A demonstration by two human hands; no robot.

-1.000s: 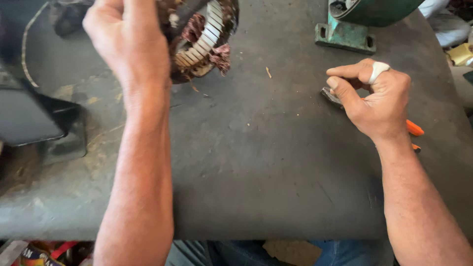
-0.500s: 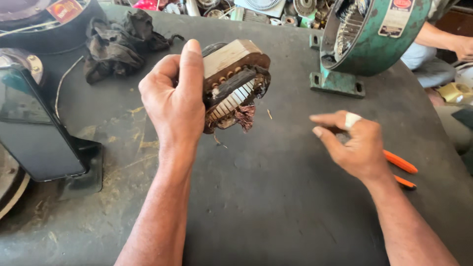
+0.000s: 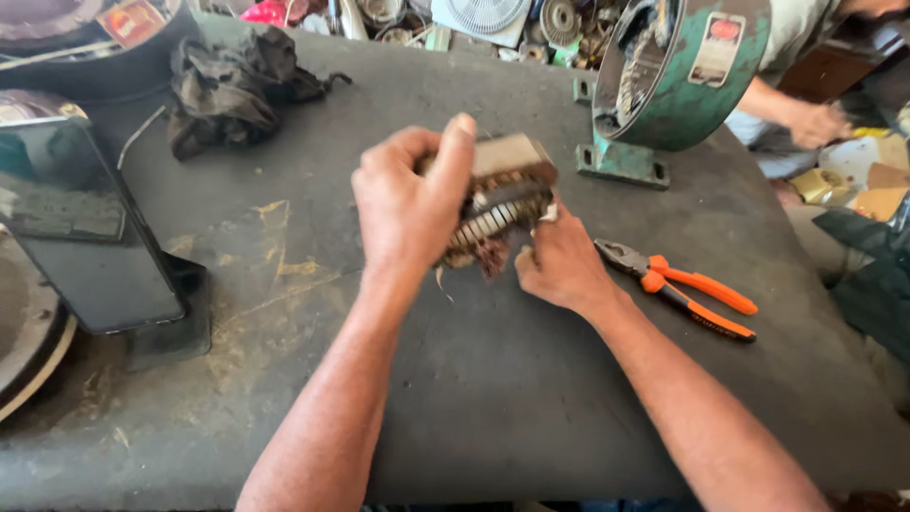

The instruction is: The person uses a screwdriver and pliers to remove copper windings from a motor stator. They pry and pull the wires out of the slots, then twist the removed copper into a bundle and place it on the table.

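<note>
A rusty-brown laminated metal motor stator with copper windings [image 3: 498, 204] is held above the dark grey surface [image 3: 493, 398], gripped by the left hand [image 3: 412, 204]. The right hand [image 3: 559, 265] touches its lower edge, fingers apparently pinching there, though blurred. Orange-handled pliers [image 3: 678, 284] lie just beside; a green motor housing [image 3: 678, 81] stands beyond.

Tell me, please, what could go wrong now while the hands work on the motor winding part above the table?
The left hand holds the stator in the air, so it might slip and drop onto the table. The right hand is at its frayed copper windings, which could perhaps cut a finger. The pliers lie close to the right forearm and might get knocked.
</note>
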